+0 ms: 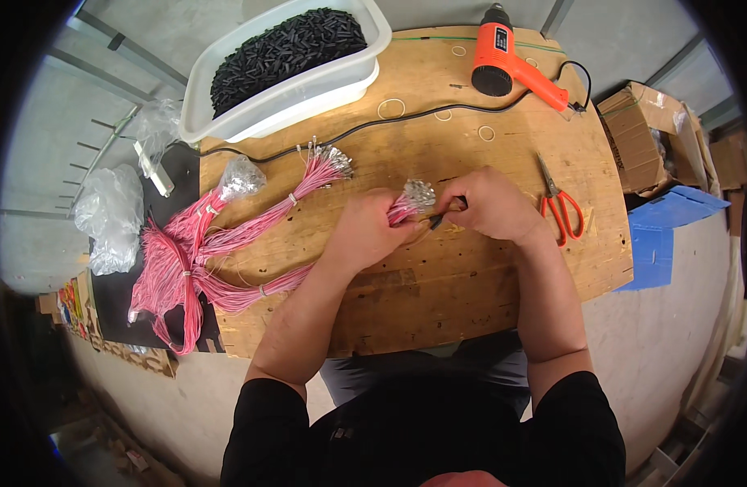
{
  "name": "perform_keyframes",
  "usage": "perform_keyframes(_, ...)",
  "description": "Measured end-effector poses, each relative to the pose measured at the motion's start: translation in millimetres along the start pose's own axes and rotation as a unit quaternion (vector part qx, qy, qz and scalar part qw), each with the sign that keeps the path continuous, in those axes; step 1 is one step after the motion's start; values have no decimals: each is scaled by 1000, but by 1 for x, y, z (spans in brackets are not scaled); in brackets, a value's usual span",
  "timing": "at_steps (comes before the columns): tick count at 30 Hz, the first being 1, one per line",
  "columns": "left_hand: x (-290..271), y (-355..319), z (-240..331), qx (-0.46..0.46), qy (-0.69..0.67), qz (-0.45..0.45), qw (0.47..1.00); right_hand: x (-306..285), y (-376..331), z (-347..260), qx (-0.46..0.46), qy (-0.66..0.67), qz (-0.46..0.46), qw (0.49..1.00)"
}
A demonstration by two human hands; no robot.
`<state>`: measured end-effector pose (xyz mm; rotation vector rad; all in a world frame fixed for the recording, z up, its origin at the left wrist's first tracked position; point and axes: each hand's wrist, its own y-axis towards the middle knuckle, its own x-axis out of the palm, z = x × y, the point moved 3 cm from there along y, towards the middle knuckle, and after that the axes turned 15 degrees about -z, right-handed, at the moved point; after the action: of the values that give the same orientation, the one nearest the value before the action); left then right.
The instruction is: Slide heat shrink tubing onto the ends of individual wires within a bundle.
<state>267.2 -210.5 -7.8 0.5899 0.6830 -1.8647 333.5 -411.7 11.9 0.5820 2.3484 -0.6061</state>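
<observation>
My left hand (365, 231) is closed round one end of a bundle of pink wires (399, 213). Silvery metal terminals (419, 193) fan out past its fingers. Close beside it, my right hand (491, 204) is pinched, with a short black tube piece (436, 221) at its fingertips; exactly how the fingers grip it is partly hidden. The rest of the pink wire harness (191, 264) spreads over the left of the table, tied in places. One branch (329, 162) ends in bare terminals, and another has its end wrapped in clear plastic (242, 177).
A white tub (288, 114) of black tube pieces (288, 53) stands at the far left. An orange heat gun (503, 61) lies far right, its black cord (422, 116) crossing the table. Red-handled scissors (561, 213) lie right of my right hand. Cardboard boxes (637, 150) stand beyond the right edge.
</observation>
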Motion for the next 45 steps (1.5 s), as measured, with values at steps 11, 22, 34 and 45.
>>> perform_keyframes(11,6,5,5,8,80,31,996,5,8,1,0,-40,18,999)
perform_keyframes(22,-15,3,-21,-57,-309,-44,948,5,5,-15,-135,-42,150,978)
perform_keyframes(34,-17,-4,-20,3,-426,-39,904,8,5,-12,-124,136,221,958)
perform_keyframes(45,-16,-3,-21,37,-377,-12,926,31,21,-16,-107,314,144,932)
